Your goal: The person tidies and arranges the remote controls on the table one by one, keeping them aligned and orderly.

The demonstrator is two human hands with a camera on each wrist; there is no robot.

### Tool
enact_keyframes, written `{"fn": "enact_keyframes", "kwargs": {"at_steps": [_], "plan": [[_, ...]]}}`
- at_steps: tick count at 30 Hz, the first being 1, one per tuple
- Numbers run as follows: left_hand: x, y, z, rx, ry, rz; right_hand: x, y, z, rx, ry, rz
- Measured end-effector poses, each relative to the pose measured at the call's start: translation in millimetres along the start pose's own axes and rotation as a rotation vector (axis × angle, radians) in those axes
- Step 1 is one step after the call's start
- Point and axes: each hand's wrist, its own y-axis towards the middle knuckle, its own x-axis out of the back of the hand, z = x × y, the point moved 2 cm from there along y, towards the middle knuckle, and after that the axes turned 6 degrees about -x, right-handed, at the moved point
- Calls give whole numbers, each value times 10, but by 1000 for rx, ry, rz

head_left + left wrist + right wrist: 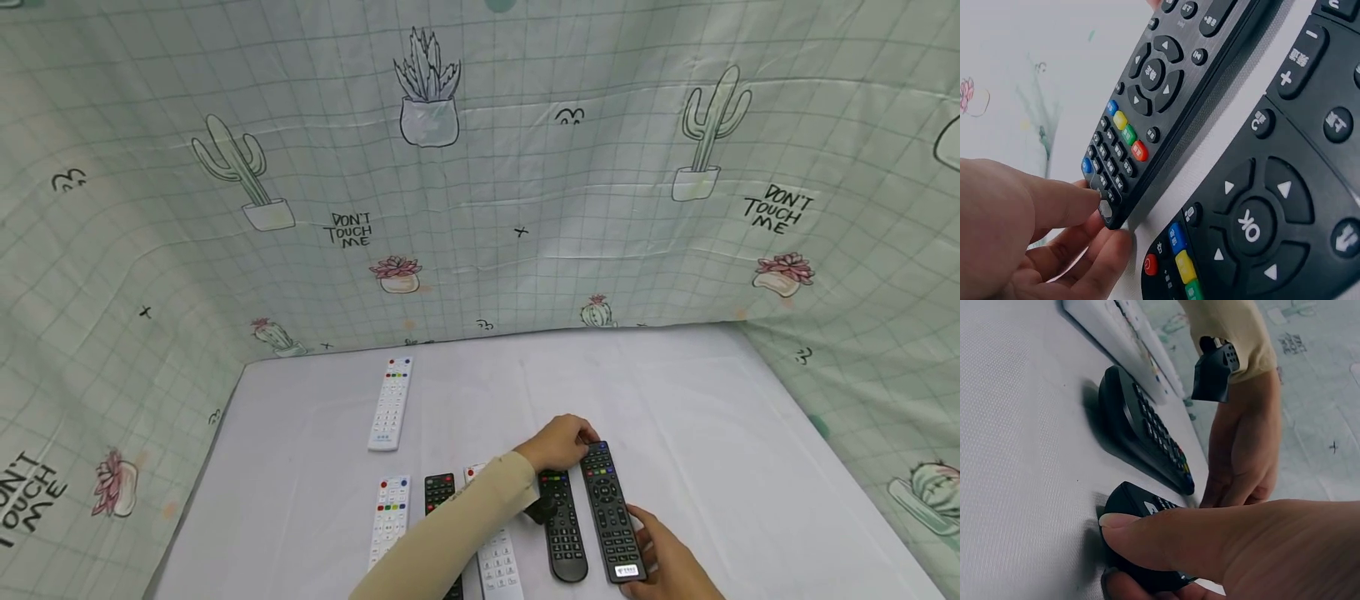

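A black remote control [613,508] with a white label at its near end lies at the right of the row on the table. My left hand [558,442] reaches across the row and pinches its far end; in the left wrist view, the thumb [1072,199] rests at its corner. At the near end my right hand [667,557] grips the same remote, and the right wrist view has that thumb [1147,534] over its end. Just left of it lies another black remote [566,537], rounded at the near end, its upper part partly hidden by the left wrist's camera.
Further left lie a white remote [498,567], a black remote [440,485] partly covered by my left sleeve [457,533], and a second white remote [392,508]. Another white remote [391,404] lies farther back. A cactus-print cloth [480,183] rises behind the white table [300,433].
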Motion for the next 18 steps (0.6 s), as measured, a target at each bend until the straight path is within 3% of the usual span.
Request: {"fn": "enact_keyframes", "kwargs": {"at_steps": [18], "plan": [[-53,-12,14,-26,27,44,26,-10,2,25,-80,39]]}}
